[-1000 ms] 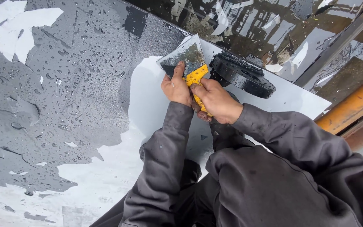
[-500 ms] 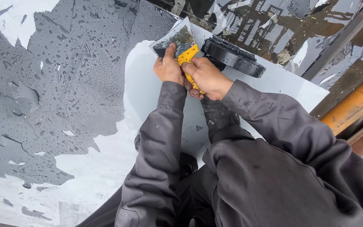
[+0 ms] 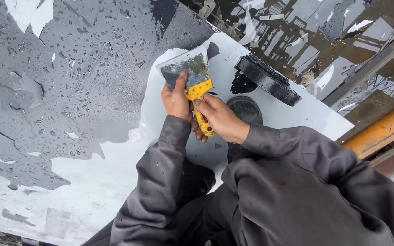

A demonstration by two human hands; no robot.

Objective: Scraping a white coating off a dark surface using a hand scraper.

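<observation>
Scraper [image 3: 192, 79], with a broad, flat metal blade smeared dull grey and a yellow plastic handle, is seen just above the centre of the frame, its blade edge laid against the panel [image 3: 115, 182]. The handle is wrapped by the right hand [image 3: 220, 119], closed around it with the index finger stretched along the yellow grip. The left hand [image 3: 175, 99] is closed just beside it, with the thumb pressed flat on the lower part of the blade; the two hands are touching. Both arms are covered by grey, matte fabric sleeves [image 3: 160, 173]. The panel is smooth and white where it is bare, in the lower left and around the hands. A dark grey coating [image 3: 46, 91], beaded with water drops and ragged at its edges, is spread over the upper left. A thick, black, rough-edged disc [image 3: 267, 79] is lying tilted on the white surface to the right of the blade, and a dark round patch [image 3: 245, 109] is seen just below it, beside the right hand. Torn flakes [image 3: 306, 32], glossy and wet, are scattered over the dark ground at the upper right. An orange bar [image 3: 384, 127] is set at the right edge.
</observation>
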